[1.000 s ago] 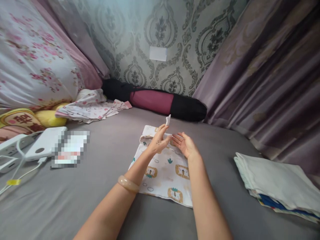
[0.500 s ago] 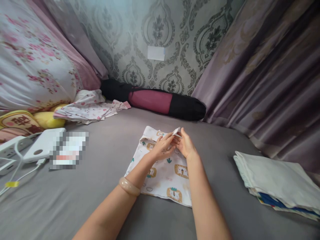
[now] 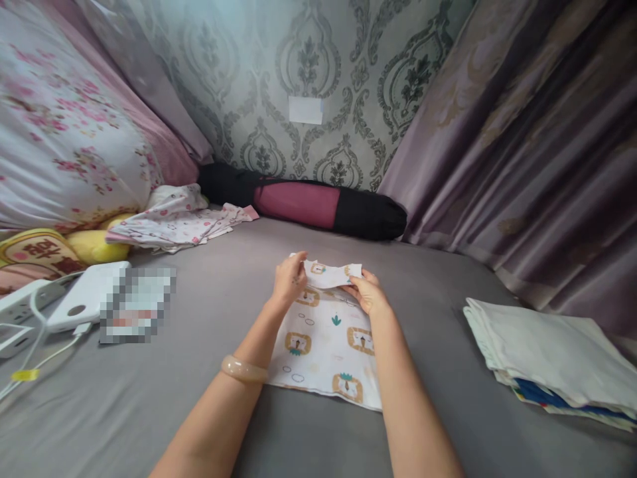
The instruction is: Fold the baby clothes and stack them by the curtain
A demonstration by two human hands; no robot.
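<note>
here, printed cloth (image 3: 323,335) between both hands (image 3: 288,279) (image 3: 369,292)

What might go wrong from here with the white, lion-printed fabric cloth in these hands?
The left hand and right hand hold the far strip of the white, lion-printed rectangular cloth only near its ends, so its middle could sag or crease. The near edge lies unheld on the grey fabric sheet, so a tug might drag the cloth askew.
</note>
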